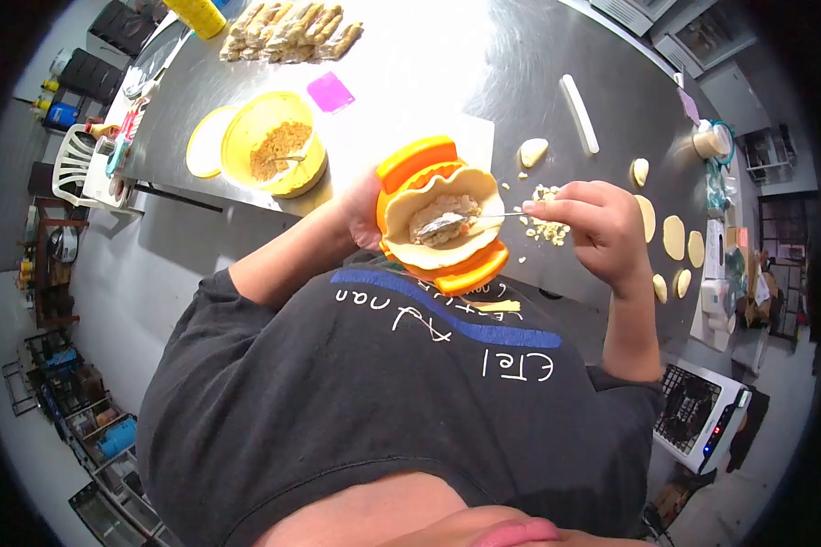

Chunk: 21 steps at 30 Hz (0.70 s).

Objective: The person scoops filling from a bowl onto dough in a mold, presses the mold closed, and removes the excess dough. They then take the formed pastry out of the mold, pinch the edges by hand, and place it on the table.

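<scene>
Black shirt (365, 401) nearest; left hand (363, 211) gripping orange press (440, 214), right hand (602, 223) pinching spoon (456, 221); steel table (520, 73) strewn with dough rounds (673, 237), shelving at sides

table (520, 64): brushed metal, shiny | press (420, 157): glossy orange plastic | spoon (447, 223): metal

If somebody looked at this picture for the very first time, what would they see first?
Most likely the bright orange dumpling press in the middle, held by the left hand, with a round of dough lying open on it. The right hand holds a spoon over the filling heaped on that dough. Next comes the yellow bowl of crumbly filling further left on the steel table.
</scene>
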Motion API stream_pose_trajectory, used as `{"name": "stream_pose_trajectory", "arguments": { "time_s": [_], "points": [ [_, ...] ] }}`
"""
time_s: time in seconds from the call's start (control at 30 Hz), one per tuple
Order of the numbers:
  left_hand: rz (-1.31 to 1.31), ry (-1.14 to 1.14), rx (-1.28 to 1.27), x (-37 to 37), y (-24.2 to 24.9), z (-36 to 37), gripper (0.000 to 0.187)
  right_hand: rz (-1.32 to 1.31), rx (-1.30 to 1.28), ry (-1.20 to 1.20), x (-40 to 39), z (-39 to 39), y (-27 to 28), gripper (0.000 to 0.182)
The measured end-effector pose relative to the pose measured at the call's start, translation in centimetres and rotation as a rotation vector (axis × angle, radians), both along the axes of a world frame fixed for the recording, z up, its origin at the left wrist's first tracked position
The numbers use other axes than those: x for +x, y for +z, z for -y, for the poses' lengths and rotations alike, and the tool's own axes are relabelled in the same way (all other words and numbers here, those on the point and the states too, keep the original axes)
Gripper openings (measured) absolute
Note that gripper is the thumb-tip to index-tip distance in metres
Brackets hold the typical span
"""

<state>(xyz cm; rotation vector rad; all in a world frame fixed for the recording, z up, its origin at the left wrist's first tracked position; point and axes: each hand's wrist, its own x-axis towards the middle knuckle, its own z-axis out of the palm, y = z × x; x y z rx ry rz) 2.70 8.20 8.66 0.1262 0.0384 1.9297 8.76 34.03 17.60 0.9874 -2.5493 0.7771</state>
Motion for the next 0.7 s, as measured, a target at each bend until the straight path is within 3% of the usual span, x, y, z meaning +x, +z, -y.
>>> {"name": "stream_pose_trajectory", "arguments": {
  "time_s": [0.13,0.2,0.7],
  "points": [
    [-0.003,0.026,-0.018,0.0,0.1,0.6,0.051,-0.012,-0.097,-0.066,0.0,-1.1,0.3,0.041],
    [-0.041,0.063,-0.119,-0.2,-0.4,1.0,0.052,0.143,-0.087,-0.129,-0.1,-1.3,-0.1,0.042],
    [-0.024,0.053,-0.078,-2.2,-0.5,4.7,0.049,-0.007,0.120,0.005,-3.1,3.3,1.9,0.036]
  ]
}}
